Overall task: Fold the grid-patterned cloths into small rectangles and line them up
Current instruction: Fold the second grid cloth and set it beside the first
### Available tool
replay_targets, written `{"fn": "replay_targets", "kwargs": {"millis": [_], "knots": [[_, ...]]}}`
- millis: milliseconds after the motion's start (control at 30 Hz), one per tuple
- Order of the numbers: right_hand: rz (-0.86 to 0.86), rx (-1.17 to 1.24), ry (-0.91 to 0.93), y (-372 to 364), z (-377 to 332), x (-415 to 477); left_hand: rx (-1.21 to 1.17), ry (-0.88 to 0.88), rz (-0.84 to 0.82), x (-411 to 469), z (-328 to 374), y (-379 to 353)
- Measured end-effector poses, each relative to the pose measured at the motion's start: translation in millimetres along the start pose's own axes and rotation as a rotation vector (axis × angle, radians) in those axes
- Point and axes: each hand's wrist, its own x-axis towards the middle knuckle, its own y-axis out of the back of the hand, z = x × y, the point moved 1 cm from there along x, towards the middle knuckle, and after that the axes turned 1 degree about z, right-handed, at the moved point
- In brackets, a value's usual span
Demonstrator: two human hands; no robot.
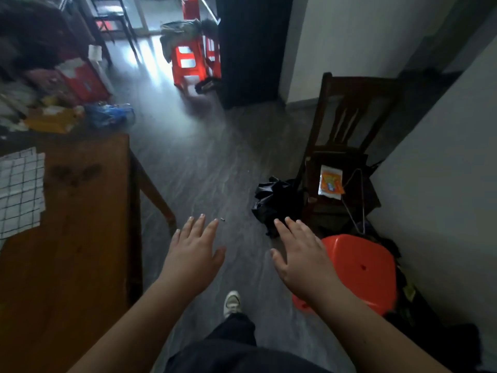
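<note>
**Plainly, both hands are held free above the floor while the cloth lies on the table**

The left hand and the right hand are stretched forward, palms down, with fingers straight and spread. Nothing is grasped by either, and a clear gap is kept between them. Both are held over the grey floor, beyond the table's right edge.

The grid-patterned cloth is laid flat on the wooden table, at the far left and well apart from both hands. It is cut off by the picture's edge. Bare wood is seen between the cloth and the table's right edge, and the far end of the table is covered with blurred clutter.

An open lane of floor is bounded on the left by the table edge and its leg. On the right it is bounded by an orange stool partly covered by the right hand, a black bag and a dark wooden chair. A packet is set on the chair seat. One pale shoe is planted in the lane.
</note>
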Motion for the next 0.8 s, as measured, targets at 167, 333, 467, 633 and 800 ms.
{"fn": "replay_targets", "kwargs": {"millis": [167, 333, 467, 633, 800], "knots": [[-0.01, -0.034, 0.067, 12, -21, 112, -0.042, 0.072, 0.017, 92, -26, 18], [-0.039, -0.056, 0.112, 25, -71, 253, -0.044, 0.099, 0.036, 204, -75, 63], [-0.053, -0.052, 0.185, 42, -127, 366, -0.037, 0.104, 0.075, 297, -123, 118], [-0.066, -0.029, 0.235, 60, -168, 481, -0.115, 0.16, 0.098, 391, -159, 171], [-0.067, 0.008, 0.275, 72, -193, 610, -0.092, 0.198, 0.122, 500, -194, 203]]}}
